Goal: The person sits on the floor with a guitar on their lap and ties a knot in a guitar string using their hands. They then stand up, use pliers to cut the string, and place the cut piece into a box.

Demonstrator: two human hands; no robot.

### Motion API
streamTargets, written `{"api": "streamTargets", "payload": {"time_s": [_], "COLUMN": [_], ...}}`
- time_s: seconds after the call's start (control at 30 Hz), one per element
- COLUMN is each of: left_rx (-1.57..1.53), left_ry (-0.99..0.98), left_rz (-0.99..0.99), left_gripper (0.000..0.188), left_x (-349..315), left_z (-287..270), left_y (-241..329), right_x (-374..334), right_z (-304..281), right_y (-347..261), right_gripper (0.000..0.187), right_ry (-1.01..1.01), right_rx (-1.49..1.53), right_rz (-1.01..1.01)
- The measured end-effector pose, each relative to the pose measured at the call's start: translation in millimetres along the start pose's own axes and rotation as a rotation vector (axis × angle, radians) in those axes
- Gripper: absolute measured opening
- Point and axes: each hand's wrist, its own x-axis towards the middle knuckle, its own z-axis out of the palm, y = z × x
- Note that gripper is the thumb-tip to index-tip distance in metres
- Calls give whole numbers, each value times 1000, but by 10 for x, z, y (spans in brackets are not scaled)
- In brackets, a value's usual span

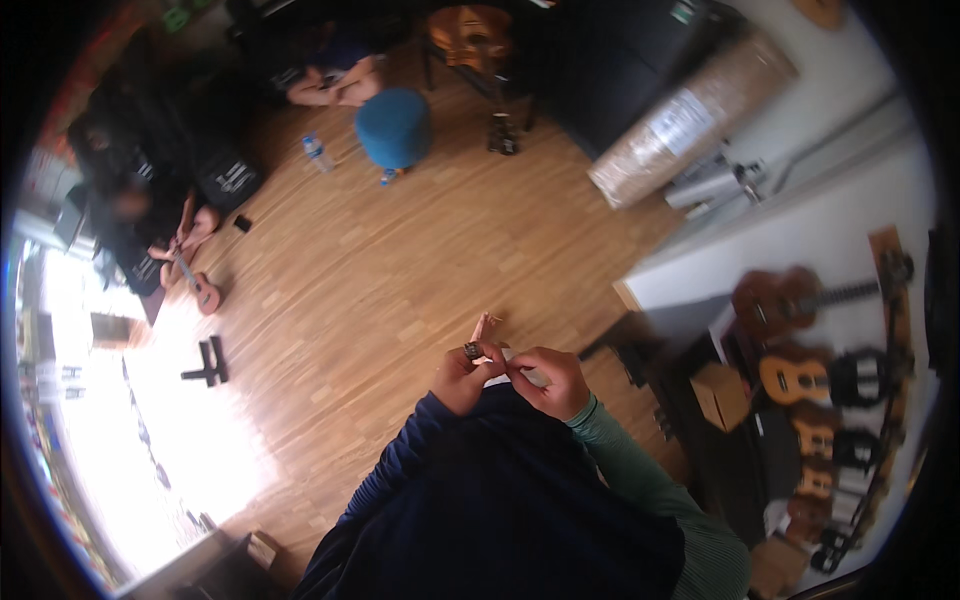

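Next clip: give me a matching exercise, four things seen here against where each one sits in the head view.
Things:
1. blue round stool
2. small ukulele held by a seated person
3. row of ukuleles
4. large wrapped roll

Places:
A. hanging on the white wall at the right
B. leaning at the upper right, by the dark cabinet
C. on the wooden floor near the top centre
D. at the left, beside the bright window glare

Pairs: 1-C, 2-D, 3-A, 4-B
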Motion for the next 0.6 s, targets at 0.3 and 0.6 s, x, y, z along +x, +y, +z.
{"api": "streamTargets", "payload": {"time_s": [0.3, 0.6], "left_rx": [178, 218], "left_ry": [237, 261], "left_rz": [74, 49], "left_gripper": [9, 10], "left_x": [994, 2392], "left_z": [-1140, -1568], "left_y": [854, 1199], "right_x": [1873, 3309], "right_z": [573, 206], "right_y": [867, 1388], "right_gripper": [14, 10], "right_ry": [-144, -231], "right_rx": [274, 102], "right_rz": [-33, 19]}}
